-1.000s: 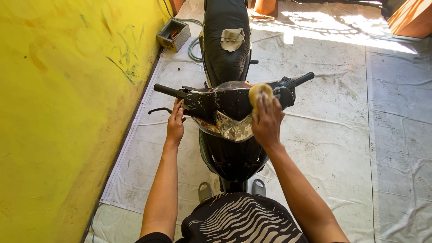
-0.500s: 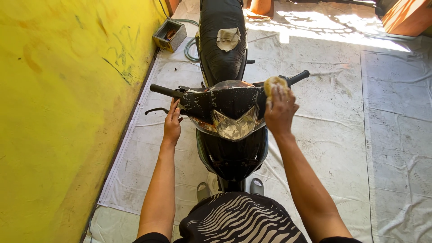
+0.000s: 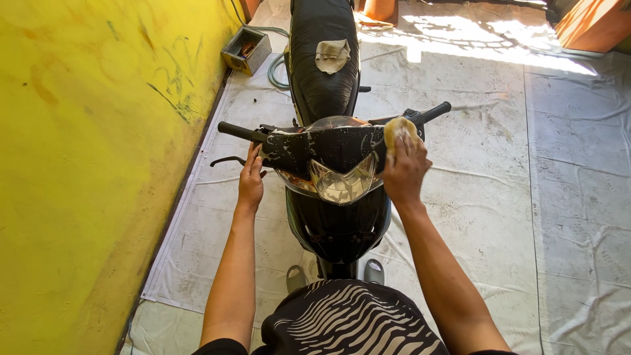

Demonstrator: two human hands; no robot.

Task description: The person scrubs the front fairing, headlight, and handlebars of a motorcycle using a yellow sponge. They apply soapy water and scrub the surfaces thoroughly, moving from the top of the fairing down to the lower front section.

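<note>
A black motor scooter (image 3: 328, 217) stands in front of me, its headlight facing me. My right hand (image 3: 404, 169) grips a yellow sponge (image 3: 399, 128) and presses it on the soapy handlebar cover near the right grip. My left hand (image 3: 251, 179) rests flat against the left side of the front cover, just under the left handlebar (image 3: 235, 131). A crumpled cloth (image 3: 332, 55) lies on the black seat.
A yellow wall (image 3: 79, 164) runs close along the left. The scooter stands on a white tarp (image 3: 499, 197). A small grey box (image 3: 247, 50) and a green hose (image 3: 279, 66) lie by the wall. An orange object (image 3: 595, 26) sits at the far right.
My right hand with the sponge has slid rightwards along the handlebar cover towards the right grip. My left hand stays on the left side.
</note>
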